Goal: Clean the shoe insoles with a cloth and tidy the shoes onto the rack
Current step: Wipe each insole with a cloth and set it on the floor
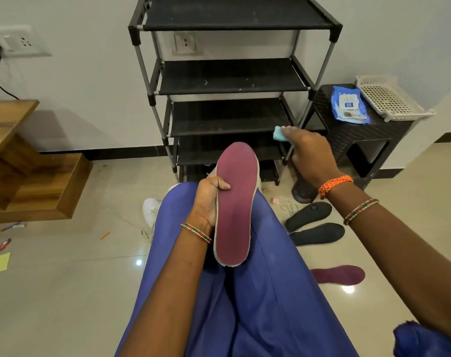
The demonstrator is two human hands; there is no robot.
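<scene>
Head view. Maroon insole (235, 202): held over the person's lap, long axis running away from the camera toward the shoe rack (229, 81), rounded toe end farthest and tilted slightly right, heel end nearest. Flat maroon face turned up, pale worn edge around the outline, surface dull with faint darker patches.

Left hand (209, 199): grips the insole's left edge near mid-length, thumb curled over the top face, fingers hidden beneath.

Right hand (307, 155): raised to the right of the insole's toe end and apart from it, fingers closed around a light blue cloth (278, 132), which protrudes at the fingertips.

Second maroon insole (338, 274): flat on the tiled floor to the person's right, long axis roughly left to right.

Two black insoles (313, 224): on the floor side by side, near the rack's base.

White shoe (151, 210): on the floor left of the lap, partly hidden.

Shoe rack: black shelves, grey poles, against the wall.
</scene>
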